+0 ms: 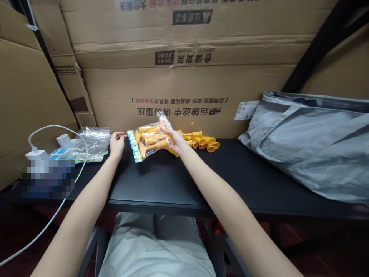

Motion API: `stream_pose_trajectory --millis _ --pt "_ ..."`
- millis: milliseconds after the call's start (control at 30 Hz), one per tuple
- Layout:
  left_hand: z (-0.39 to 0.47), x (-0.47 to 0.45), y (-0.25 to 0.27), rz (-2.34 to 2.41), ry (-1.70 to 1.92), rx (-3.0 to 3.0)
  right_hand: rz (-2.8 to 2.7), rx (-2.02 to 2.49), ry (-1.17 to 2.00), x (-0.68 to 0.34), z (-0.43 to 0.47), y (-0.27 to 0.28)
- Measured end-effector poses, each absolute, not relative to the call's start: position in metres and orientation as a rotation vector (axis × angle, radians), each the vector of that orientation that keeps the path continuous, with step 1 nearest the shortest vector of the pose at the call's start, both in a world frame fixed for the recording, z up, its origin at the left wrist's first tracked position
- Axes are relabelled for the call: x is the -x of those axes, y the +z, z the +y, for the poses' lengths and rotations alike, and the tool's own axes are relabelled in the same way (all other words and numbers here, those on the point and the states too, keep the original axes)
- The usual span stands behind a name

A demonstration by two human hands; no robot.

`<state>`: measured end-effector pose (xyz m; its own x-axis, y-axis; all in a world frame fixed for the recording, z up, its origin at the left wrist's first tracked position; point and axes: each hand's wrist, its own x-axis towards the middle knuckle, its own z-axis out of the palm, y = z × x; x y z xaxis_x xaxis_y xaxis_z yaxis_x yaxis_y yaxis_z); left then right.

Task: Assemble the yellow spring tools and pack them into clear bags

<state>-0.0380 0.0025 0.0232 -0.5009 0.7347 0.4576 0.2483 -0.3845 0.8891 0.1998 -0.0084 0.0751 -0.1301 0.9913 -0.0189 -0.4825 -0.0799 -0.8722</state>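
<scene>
My right hand [179, 142] grips one end of a clear plastic bag [152, 139] above the black table. Inside the bag lie several yellow horn-shaped plastic pieces, and a colourful printed header strip [135, 147] runs along its left end. My left hand [117, 143] is just left of that strip, apart from it, fingers curled together; whatever they may pinch cannot be made out. A heap of loose yellow horn-shaped pieces [203, 141] sits behind and right of my right hand, partly hidden by it. Left of my left hand lies a stack of clear bags [95, 143] with printed headers.
A white charger [37, 159] with a white cable [83, 169] stands at the left, beside a pixelated patch. Another white plug block [65, 141] rests near the bag stack. A large grey bag [311, 150] fills the right side. Cardboard [184, 84] walls the back of the black table [161, 184].
</scene>
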Motion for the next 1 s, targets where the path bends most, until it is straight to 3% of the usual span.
stream_pose_trajectory --millis 267,567,767,1000 --pt "0.003 0.039 0.020 1.520 1.943 -1.154 -0.453 0.707 0.944 -0.272 0.008 0.109" --pt "0.006 0.035 0.013 1.562 1.866 -1.261 -0.147 1.001 0.082 -0.389 0.033 0.055" --pt "0.007 0.035 0.006 1.601 1.795 -1.392 -0.219 1.230 -0.008 -0.408 0.041 0.013" --pt "0.009 0.036 0.004 1.664 1.753 -1.417 -0.229 1.547 0.261 -0.419 0.056 -0.016"
